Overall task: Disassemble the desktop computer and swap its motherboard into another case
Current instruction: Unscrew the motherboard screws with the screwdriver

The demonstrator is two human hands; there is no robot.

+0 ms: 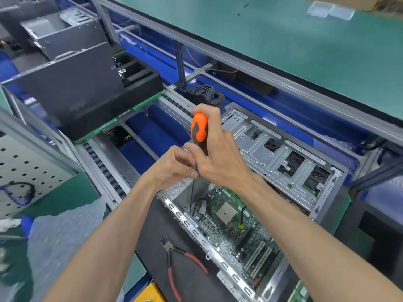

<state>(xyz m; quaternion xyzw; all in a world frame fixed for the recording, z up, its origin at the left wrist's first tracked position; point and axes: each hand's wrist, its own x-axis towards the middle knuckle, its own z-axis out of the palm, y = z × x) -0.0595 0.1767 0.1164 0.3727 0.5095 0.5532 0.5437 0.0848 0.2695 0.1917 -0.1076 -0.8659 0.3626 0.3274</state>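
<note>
Right hand (214,155) wraps the orange-and-black screwdriver (198,129) handle, fingers curled round it. Left hand (174,166) pinches the thin steel shaft just under the handle, thumb and fingertips steadying it. Shaft runs down into the open desktop case (290,171) at 5 o'clock of the hands.

Motherboard (231,225) is seated in the case floor, at 5 o'clock from frame centre. Tip lands at the board's near-left corner beside a white connector bundle; likely on a mounting screw, but the tip is too small to confirm.

Risks from here:
- Tip cams out of the screw head and skids over the PCB; off-axis shaft or light downward pressure would cause it. Gouged traces or knocked-off capacitors.
- Loose screw drops into the chassis or under the board; nothing catches it.
- Black cable (242,216) with yellow plug is plugged in beside the CPU socket; lifting the board before unplugging would strain the header.
- Stamped case edges look sharp; forearms sit right over them.

Materials:
- Case: bare galvanised sheet steel, ribbed, slotted, punched vents.
- Board: green glossy PCB, dense small parts, square beige socket, long pale expansion slots.
- Screwdriver handle: moulded, bulbous, rubbery-looking grip.
- Red-handled cutters (174,260) lie on a dark matte mat (152,232) at 7 o'clock of the case.
- Second case (72,90), dark grey, sits in black foam at 10 o'clock.
</note>
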